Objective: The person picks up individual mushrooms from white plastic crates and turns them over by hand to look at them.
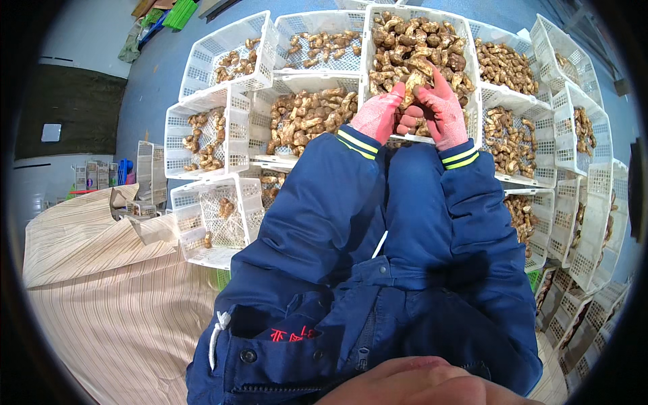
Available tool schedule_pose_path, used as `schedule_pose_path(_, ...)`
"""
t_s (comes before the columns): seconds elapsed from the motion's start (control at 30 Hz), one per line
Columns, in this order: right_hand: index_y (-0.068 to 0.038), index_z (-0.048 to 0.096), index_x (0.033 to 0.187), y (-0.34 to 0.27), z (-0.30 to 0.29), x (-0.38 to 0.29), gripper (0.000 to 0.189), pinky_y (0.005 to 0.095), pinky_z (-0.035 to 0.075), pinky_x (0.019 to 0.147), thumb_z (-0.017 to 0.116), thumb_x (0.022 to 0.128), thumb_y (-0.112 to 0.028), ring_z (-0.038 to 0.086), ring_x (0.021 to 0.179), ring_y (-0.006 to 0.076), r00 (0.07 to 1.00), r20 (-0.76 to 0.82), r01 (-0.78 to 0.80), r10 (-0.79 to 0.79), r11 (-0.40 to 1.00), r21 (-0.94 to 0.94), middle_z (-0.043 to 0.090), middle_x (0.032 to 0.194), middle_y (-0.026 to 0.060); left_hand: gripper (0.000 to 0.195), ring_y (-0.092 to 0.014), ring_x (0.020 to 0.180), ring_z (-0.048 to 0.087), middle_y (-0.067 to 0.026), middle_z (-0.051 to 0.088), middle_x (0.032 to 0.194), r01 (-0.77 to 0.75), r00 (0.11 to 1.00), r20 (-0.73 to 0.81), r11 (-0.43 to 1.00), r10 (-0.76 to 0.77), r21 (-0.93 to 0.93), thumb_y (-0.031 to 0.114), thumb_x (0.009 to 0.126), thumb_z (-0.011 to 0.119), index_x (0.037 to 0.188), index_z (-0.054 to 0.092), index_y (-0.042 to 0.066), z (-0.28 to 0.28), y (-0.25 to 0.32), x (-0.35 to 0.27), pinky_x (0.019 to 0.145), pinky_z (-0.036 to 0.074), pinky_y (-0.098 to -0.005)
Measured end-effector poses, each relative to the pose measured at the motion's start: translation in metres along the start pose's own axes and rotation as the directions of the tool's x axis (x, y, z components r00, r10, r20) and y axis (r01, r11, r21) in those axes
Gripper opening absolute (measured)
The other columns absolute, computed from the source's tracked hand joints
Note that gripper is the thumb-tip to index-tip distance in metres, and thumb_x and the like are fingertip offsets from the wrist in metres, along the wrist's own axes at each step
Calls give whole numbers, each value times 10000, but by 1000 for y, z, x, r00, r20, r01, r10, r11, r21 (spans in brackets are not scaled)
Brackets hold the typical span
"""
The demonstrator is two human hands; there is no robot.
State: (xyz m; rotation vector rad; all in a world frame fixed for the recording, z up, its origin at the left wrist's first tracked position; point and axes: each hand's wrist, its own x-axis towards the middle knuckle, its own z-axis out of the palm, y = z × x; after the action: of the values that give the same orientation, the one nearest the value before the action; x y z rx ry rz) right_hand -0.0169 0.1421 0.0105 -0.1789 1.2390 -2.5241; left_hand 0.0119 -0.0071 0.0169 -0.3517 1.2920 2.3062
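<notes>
Both of my hands wear pink coated gloves and meet over the near half of a white plastic crate heaped with brown-capped mushrooms. Between them is a pale, thick-stemmed mushroom. My left hand pinches its lower left side with thumb and fingers. From the other side, my right hand grips it, one finger reaching up along the stem. Curled fingertips hide the mushroom's lower end. Loose mushrooms lie just beyond my hands and partly behind them.
More white crates surround my knees. The left one holds a mushroom pile; the right one holds smaller mushrooms. A lower-left crate contains only a few. Crates are stacked at far right. Striped cloth spreads at lower left.
</notes>
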Motion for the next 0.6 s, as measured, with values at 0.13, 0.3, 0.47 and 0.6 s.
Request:
schedule_pose_path(0.13,-12,340,1354,-5,10,3,613,224,448,494,533,772,10,546,565,115,992,-126,6,-20,994,-106,574,837,83,366,-154,665,599,-79,631,842,-3,1000,7,1000,3,5,408,930,466,1031,552,67,2,-2,1,558,458,-253)
schedule_pose_path(0.3,-15,254,1390,-3,9,4,662,238,455,538,541,793,-16,547,618,112,995,-97,-20,13,997,-76,567,876,95,365,-164,704,611,-73,630,853,-10,1000,7,1000,10,-26,415,934,454,1039,550,80,1,0,1,590,465,-265)
schedule_pose_path(0.47,4,147,1412,0,16,0,729,251,477,577,561,813,-19,564,688,129,999,-18,26,-28,996,-84,547,984,126,345,-165,743,597,-65,612,868,-65,998,11,996,66,-57,413,934,452,1018,542,91,-5,-2,2,603,449,-269)
schedule_pose_path(0.6,9,247,1387,0,11,3,703,245,487,583,591,774,-5,584,711,133,989,-131,23,-63,959,-283,577,949,122,335,-177,739,603,-62,602,853,-57,998,-23,998,56,-40,408,934,456,994,538,90,0,-2,1,606,467,-271)
